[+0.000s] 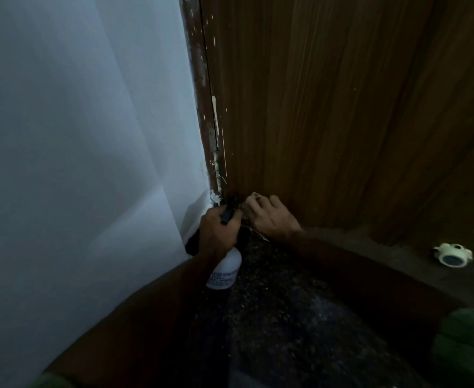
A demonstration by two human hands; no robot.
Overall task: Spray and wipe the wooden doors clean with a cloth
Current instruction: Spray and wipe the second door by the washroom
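Observation:
The brown wooden door [328, 107] fills the upper right, with white paint specks along its left edge. My left hand [219, 231] grips a white spray bottle [226, 271] by its black trigger head, nozzle close to the door's bottom left corner. My right hand [272, 217] presses a pale cloth [254, 196] flat against the bottom of the door, just right of the nozzle. Most of the cloth is hidden under the fingers.
A white wall [76, 135] stands to the left of the door frame [202, 79]. A roll of pale tape [452, 254] lies on the dark speckled floor [286, 317] at the right. Something green [470, 340] sits at the lower right edge.

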